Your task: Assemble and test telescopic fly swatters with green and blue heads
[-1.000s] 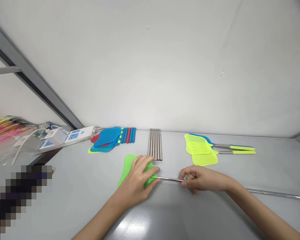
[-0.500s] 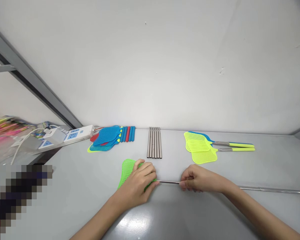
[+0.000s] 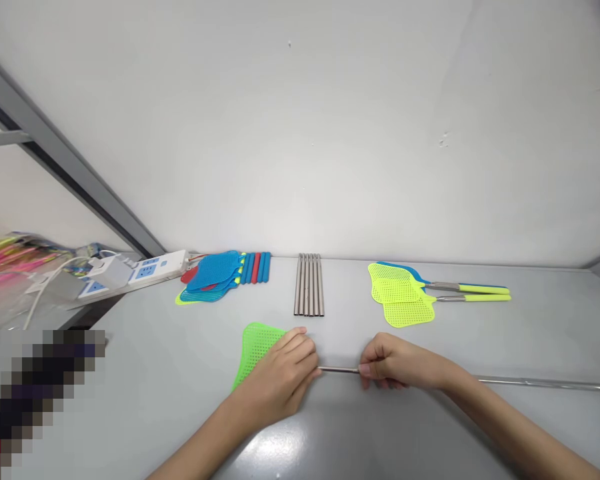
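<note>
A green mesh fly swatter head [image 3: 258, 343] lies low over the table, its neck covered by my left hand [image 3: 293, 370], which is closed around it. From under those fingers a thin metal telescopic rod [image 3: 339, 369] runs to the right. My right hand [image 3: 387, 363] pinches this rod between thumb and fingers. Beyond the right wrist, a long metal length [image 3: 545, 383] continues past my forearm toward the right edge. The join between swatter head and rod is hidden by my left hand.
Behind my hands several metal tubes [image 3: 309, 287] lie side by side. Left of them are blue swatter heads [image 3: 213, 273] and coloured handle grips [image 3: 256, 268]. Yellow swatters [image 3: 407, 310] with handles lie at right. A white power strip [image 3: 160, 267] with cables borders the left; a wall [image 3: 305, 147] stands behind.
My left hand has slid slightly right and toward me, its fingers now closer together over the swatter's neck. The green head shifted a little nearer. My right hand has barely moved.
</note>
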Available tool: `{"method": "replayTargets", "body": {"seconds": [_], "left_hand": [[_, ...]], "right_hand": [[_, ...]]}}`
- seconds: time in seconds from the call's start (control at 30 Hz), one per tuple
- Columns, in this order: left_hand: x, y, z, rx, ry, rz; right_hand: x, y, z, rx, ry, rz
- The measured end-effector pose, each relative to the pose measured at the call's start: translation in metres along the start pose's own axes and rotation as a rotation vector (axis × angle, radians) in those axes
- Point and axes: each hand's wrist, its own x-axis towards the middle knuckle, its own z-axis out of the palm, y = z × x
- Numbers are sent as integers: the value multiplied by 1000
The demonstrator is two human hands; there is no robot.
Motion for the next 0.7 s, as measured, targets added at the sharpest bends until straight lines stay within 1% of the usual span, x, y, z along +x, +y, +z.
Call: {"method": "replayTargets", "body": {"seconds": [0.1, 0.27, 0.5, 0.7], "left_hand": [[0, 2, 1, 18, -23, 23], [1, 6, 0, 28, -35, 17], [3, 11, 0, 66, -26, 50], [4, 17, 6, 107, -42, 83]], "right_hand": [[2, 1, 1, 33, -22, -14], [5, 3, 5, 88, -51, -48], [4, -3, 9, 132, -56, -13], [8, -2, 16, 156, -80, -17]]}}
